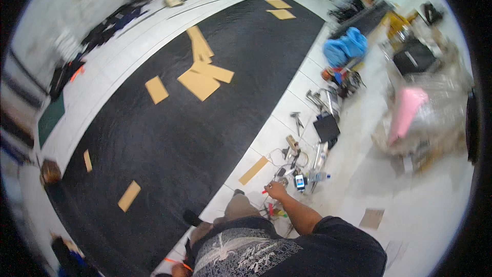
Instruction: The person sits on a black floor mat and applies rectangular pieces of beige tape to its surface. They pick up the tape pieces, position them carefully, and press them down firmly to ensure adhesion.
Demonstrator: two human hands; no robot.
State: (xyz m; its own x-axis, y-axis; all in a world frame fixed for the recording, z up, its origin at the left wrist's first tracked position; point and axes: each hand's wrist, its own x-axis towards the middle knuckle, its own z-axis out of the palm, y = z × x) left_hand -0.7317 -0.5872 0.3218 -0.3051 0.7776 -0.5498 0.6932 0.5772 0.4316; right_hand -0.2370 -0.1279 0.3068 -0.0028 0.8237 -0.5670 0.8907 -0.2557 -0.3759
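Note:
My right hand (277, 191) is closed round a small red object (265, 192), too blurred to name, over the white tiles beside the dark sheet. Close by are a phone with a lit screen (300, 181) and a plastic bottle (321, 176). Low in the view, beside my leg, part of my left hand (180, 270) shows with a thin orange strip (171, 260) at it; its fingers cannot be made out. A large black sheet (154, 143) lies spread on the floor. Several tan card pieces (200, 85) rest on it, some overlapping.
One tan strip (253, 170) lies on the tiles right of the sheet. Farther up that side are metal tools (297, 121), a black box (326, 126), a blue cloth bundle (346, 47) and plastic-wrapped bags (430, 107). Dark clutter (110, 28) lines the left wall.

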